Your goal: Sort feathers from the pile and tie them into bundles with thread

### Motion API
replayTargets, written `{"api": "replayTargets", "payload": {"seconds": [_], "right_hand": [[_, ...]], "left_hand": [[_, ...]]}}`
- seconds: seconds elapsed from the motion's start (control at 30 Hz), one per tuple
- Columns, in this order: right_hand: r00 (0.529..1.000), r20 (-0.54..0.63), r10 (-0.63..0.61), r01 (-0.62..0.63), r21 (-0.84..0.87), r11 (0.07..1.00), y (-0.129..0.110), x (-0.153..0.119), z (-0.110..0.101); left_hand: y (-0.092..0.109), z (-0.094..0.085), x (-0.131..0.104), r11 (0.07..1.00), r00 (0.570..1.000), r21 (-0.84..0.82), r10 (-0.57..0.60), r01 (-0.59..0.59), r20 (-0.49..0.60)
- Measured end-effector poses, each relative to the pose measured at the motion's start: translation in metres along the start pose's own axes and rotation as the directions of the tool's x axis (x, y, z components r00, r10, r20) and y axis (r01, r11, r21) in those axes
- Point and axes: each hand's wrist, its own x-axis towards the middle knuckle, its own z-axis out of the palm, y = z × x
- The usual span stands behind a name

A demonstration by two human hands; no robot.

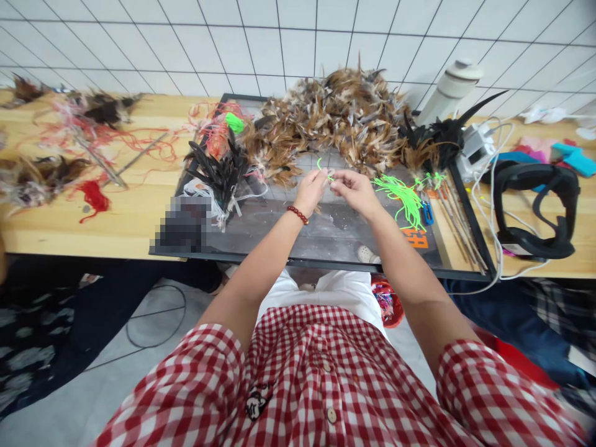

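My left hand [311, 191], with a red bead bracelet [297, 215] at the wrist, is closed in a pinch above the middle of the dark tray [261, 233]. A short bright green cord [319, 164] sticks up from its fingertips. Close beside it, my right hand [356, 191] pinches at the same cord, and the fingertips of both hands nearly meet. Anything else between the fingers is too small to make out. Brown feathers [344, 118] are heaped just beyond the hands. Right of my right hand lies a bundle of green cords [401, 197].
Black feathers [218, 171] and white ties lie on the tray's left. Thin sticks [459, 220], a blue clip [427, 212], a white bottle [451, 90], a white charger [477, 149] with cables and a black headset [535, 211] are at right. Red threads [95, 197] lie far left.
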Motion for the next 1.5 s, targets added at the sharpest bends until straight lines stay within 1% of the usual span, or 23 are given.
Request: {"api": "replayTargets", "payload": {"seconds": [0.1, 0.17, 0.2, 0.27, 0.37, 0.47, 0.53, 0.63, 0.7, 0.77, 0.83, 0.9, 1.1, 1.23, 1.3, 1.37, 1.43, 1.5], "right_hand": [[0.996, -0.085, -0.001, -0.005, -0.073, 0.997, -0.004, -0.001, -0.003], [0.994, -0.105, -0.032, 0.021, -0.105, 0.994, -0.006, -0.001, -0.007], [0.994, -0.102, -0.039, 0.027, -0.116, 0.993, -0.007, -0.001, -0.008], [0.995, -0.095, -0.031, 0.018, -0.136, 0.991, -0.008, -0.001, -0.01], [0.993, -0.119, -0.017, -0.004, -0.17, 0.985, -0.007, 0.0, -0.01], [0.989, -0.146, -0.017, -0.006, -0.158, 0.987, -0.007, 0.002, -0.01], [0.988, -0.154, -0.006, -0.01, -0.104, 0.995, -0.008, 0.002, -0.01], [0.987, -0.159, -0.008, 0.005, -0.016, 1.0, -0.013, 0.002, -0.011], [0.988, -0.149, -0.047, 0.048, 0.003, 0.999, -0.016, 0.0, -0.012], [0.99, -0.109, -0.087, 0.089, 0.008, 0.996, -0.02, -0.002, -0.013], [0.995, -0.049, -0.085, 0.086, 0.035, 0.996, -0.024, -0.004, -0.013], [0.999, -0.012, -0.046, 0.047, 0.071, 0.996, -0.026, -0.006, -0.012], [0.997, -0.072, 0.013, -0.007, 0.085, 0.996, -0.027, -0.005, -0.008], [0.994, -0.101, 0.051, -0.044, 0.068, 0.997, -0.024, -0.003, -0.007], [0.992, -0.116, 0.057, -0.05, 0.063, 0.997, -0.023, -0.002, -0.007], [0.991, -0.118, 0.058, -0.052, 0.054, 0.997, -0.022, -0.002, -0.006], [0.991, -0.122, 0.063, -0.058, 0.045, 0.997, -0.02, -0.001, -0.006], [0.99, -0.122, 0.072, -0.068, 0.038, 0.997, -0.018, -0.001, -0.006]], "left_hand": [[0.0, 0.0, 0.0, 1.0, 0.999, 0.014, 0.028, -0.028, -0.035], [0.002, 0.0, -0.001, 1.0, 0.999, -0.011, 0.025, -0.025, -0.038], [0.004, 0.0, -0.002, 0.999, 1.0, -0.035, 0.011, -0.011, -0.022], [0.008, -0.001, -0.004, 0.994, 0.998, -0.098, -0.036, 0.041, 0.047], [0.012, -0.003, -0.006, 0.975, 0.981, -0.182, -0.101, 0.131, 0.167], [0.012, -0.005, -0.004, 0.967, 0.961, -0.194, -0.111, 0.162, 0.253], [0.01, -0.006, -0.003, 0.974, 0.956, -0.184, -0.074, 0.13, 0.285], [0.006, -0.005, -0.001, 0.992, 0.958, -0.121, -0.007, 0.044, 0.287], [0.003, -0.004, -0.002, 0.999, 0.955, -0.037, 0.02, -0.009, 0.296], [0.002, -0.003, -0.003, 0.999, 0.94, 0.031, 0.026, -0.039, 0.341], [0.002, -0.003, -0.004, 0.998, 0.919, 0.06, 0.004, -0.03, 0.394], [0.003, -0.003, -0.006, 0.997, 0.907, 0.071, -0.029, -0.001, 0.42], [0.002, -0.003, -0.005, 0.996, 0.903, 0.086, -0.062, 0.028, 0.425], [-0.004, -0.002, -0.001, 0.994, 0.913, 0.112, -0.049, 0.003, 0.404], [-0.006, -0.002, 0.0, 0.991, 0.919, 0.132, -0.024, -0.031, 0.394], [-0.007, -0.001, 0.001, 0.98, 0.914, 0.18, -0.001, -0.079, 0.406], [-0.007, -0.001, 0.0, 0.953, 0.892, 0.258, 0.025, -0.157, 0.451], [-0.007, -0.002, -0.001, 0.909, 0.867, 0.326, 0.07, -0.259, 0.494]]}}
